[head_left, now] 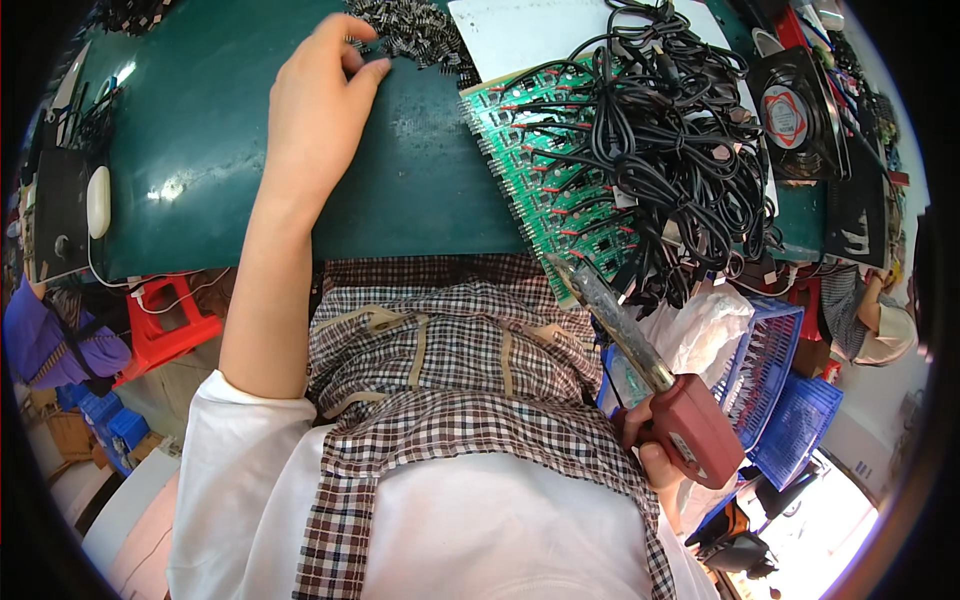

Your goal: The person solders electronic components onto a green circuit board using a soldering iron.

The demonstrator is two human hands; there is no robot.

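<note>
At the far side of the bench, my left hand point(325, 95) is beside a heap of small black parts with metal pins point(415, 35). Its thumb and forefinger are apart, with a few loose parts near their tips. My right hand point(655, 455), low on the right, is closed round the dark red handle of a soldering iron point(700, 435). The iron's metal barrel slants up and left, its tip over the near edge of a green circuit board panel point(545, 160). Black cables point(650, 150) lie bundled across the panel, several with red ends on it.
The dark green bench mat point(410, 190) carries a white board point(510, 35) under the cables. A black fan point(785, 115) stands to the right. Blue baskets point(770, 350) and a clear plastic bag point(700, 330) are below right. Red stools point(165, 325) and other people are at the sides.
</note>
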